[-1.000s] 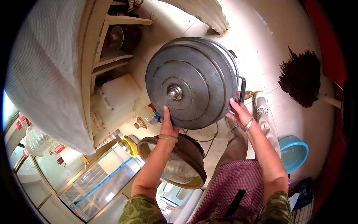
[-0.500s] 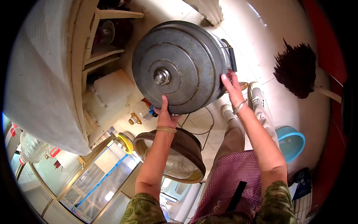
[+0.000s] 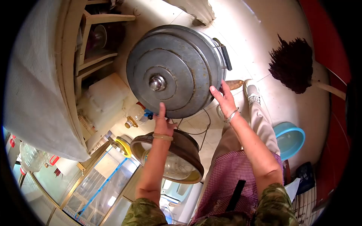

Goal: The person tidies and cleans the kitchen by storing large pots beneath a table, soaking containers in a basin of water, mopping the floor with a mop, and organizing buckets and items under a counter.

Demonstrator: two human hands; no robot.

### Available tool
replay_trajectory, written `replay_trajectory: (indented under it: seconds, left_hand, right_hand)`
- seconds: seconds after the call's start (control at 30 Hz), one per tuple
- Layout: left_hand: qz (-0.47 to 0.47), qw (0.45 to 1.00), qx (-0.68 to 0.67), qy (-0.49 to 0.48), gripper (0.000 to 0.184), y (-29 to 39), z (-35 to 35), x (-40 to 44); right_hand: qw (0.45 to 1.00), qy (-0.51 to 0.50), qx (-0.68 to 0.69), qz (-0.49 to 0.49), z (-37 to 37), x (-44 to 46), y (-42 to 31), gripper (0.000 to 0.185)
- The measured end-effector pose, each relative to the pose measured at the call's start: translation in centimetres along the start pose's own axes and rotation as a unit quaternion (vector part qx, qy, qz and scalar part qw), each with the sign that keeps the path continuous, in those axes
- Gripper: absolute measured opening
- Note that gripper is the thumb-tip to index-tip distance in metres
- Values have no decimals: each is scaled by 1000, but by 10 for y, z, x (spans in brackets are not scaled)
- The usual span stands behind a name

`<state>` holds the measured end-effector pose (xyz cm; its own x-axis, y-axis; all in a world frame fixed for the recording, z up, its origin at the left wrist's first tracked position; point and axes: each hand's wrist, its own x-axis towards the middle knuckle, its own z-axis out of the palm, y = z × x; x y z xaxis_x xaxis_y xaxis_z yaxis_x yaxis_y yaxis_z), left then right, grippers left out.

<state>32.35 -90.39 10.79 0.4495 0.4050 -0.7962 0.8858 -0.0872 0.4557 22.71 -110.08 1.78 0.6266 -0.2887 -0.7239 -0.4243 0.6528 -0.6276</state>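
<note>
A large round grey pot lid (image 3: pixel 181 71) with a shiny knob sits on a metal pot (image 3: pixel 217 51), whose dark side handle sticks out at the right. My left hand (image 3: pixel 164 124) is at the lid's near edge, thumb on top and fingers partly hidden at the rim. On the right edge my right hand (image 3: pixel 226 102) grips the rim, thumb over the lid and fingers on the outer side. Below my left forearm stands a brown-rimmed basin (image 3: pixel 194 152) with clear plastic inside.
Wooden shelving (image 3: pixel 85 49) and a plastic bottle (image 3: pixel 135 115) are on the left. A dark-bristled broom (image 3: pixel 292 66) leans at the right, near a blue basin (image 3: pixel 289 140). My feet (image 3: pixel 251 90) stand just right of the pot.
The whole view has shifted slightly, and the lidded pot appears a little lower and to the left. The fingers of my left hand look somewhat more spread. Both hands remain at the lid's rim.
</note>
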Motion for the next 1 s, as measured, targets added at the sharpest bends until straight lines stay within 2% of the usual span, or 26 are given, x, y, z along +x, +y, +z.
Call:
replay_trajectory:
  seconds: [0.03, 0.1, 0.17, 0.27, 0.4, 0.5, 0.63, 0.67, 0.77, 0.8, 0.9, 0.97, 1.0]
  left_hand:
    - [-3, 999, 35, 20, 109, 5, -12, 7]
    - [152, 985, 27, 71, 109, 17, -30, 38]
    - [202, 978, 41, 43, 99, 56, -30, 45]
    - [185, 964, 70, -177, 88, 73, -40, 84]
    - [187, 972, 49, -135, 82, 59, -32, 92]
    - [176, 978, 24, -107, 81, 39, -31, 86]
    - [152, 981, 0, -122, 90, 38, -30, 85]
    - [164, 981, 12, -99, 92, 36, -30, 86]
    - [209, 976, 58, -28, 98, 31, -37, 85]
    - [229, 970, 77, -10, 101, 24, -37, 80]
    - [165, 978, 126, 25, 123, 5, -30, 48]
    - [73, 991, 93, 56, 122, -5, -1, -1]
    - [8, 999, 48, 22, 117, -7, 8, -16]
  right_hand:
    - [1000, 8, -4, 8, -1, -3, -2, 91]
    - [999, 24, -11, 19, 0, -3, -4, 94]
    - [1000, 28, 4, 13, 3, 1, -3, 93]
    - [999, -4, 38, -15, 10, 1, -14, 90]
    - [998, -14, 64, -16, 7, -4, -19, 87]
    - [999, -20, 19, -34, -6, -5, -18, 86]
    - [999, -6, -14, -38, -8, -4, -13, 83]
    - [997, -35, 68, -7, -13, 0, -8, 83]
    - [995, 73, -12, 68, -32, 0, 3, 87]
    - [994, 72, -41, 74, -45, 13, 29, 91]
    - [961, 60, 123, 238, -41, 23, 35, 81]
    - [955, 18, 176, 240, -37, 38, 61, 79]
    - [951, -11, 210, 227, -31, 40, 65, 78]
